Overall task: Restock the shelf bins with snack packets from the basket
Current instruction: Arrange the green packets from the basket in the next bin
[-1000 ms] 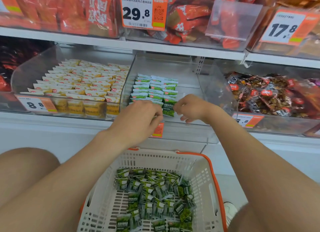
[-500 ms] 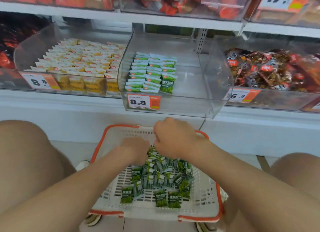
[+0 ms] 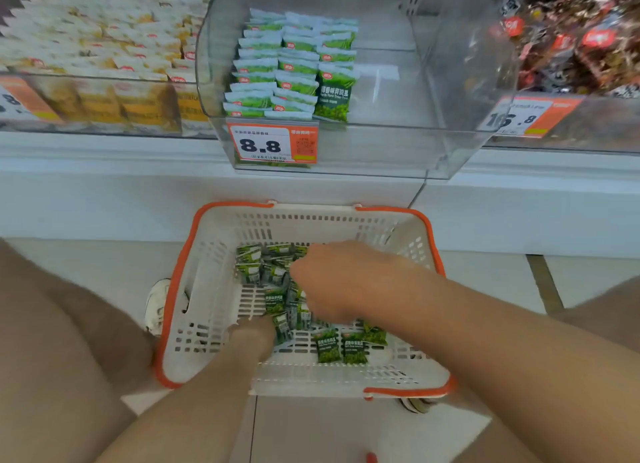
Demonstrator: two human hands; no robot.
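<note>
A white basket with an orange rim [image 3: 180, 289] sits on the floor below the shelf, with several green snack packets [image 3: 329, 350] loose inside. My right hand [image 3: 332, 282] is down in the pile, its fingers curled around a few upright packets. My left hand [image 3: 252, 334] reaches in from the near left, fingertips against a packet; its fingers are mostly hidden. Above, a clear shelf bin [image 3: 398, 92] holds neat rows of the same green packets [image 3: 294, 68] on its left side, and its right half is bare.
An orange 8.8 price tag [image 3: 272, 144] hangs on the bin's front. The bin to the left is packed with yellow packets [image 3: 104, 54], the one to the right with dark packets [image 3: 581, 40]. My bare legs [image 3: 52, 341] flank the basket, and a white shoe [image 3: 157, 303] is at its left.
Both hands came down from the shelf bin into the basket. The view tilted downward. My right hand moved over the pile and curled into it.
</note>
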